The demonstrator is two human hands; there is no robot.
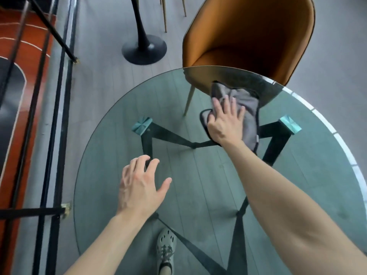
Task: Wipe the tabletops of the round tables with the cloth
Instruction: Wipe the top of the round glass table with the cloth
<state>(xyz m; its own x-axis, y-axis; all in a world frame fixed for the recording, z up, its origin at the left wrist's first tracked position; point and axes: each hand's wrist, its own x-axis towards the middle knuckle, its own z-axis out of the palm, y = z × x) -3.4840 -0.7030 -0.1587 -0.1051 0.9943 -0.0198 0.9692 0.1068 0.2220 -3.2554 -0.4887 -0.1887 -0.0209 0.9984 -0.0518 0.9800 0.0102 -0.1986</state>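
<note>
The right grip [225, 121] lies flat, fingers spread, on the cloth [247, 105] — it looks soft and light, so press its middle. The left grip [139, 187] hangs loose over the glass worktop [198, 185].

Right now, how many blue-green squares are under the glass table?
2. One blue-green square sits left, beyond the left hand; the other sits right, near the cloth. More may be hidden.

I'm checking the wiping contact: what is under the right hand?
A grey cloth lies under the right hand, spread on the glass tabletop. The glass directly beneath is covered.
</note>
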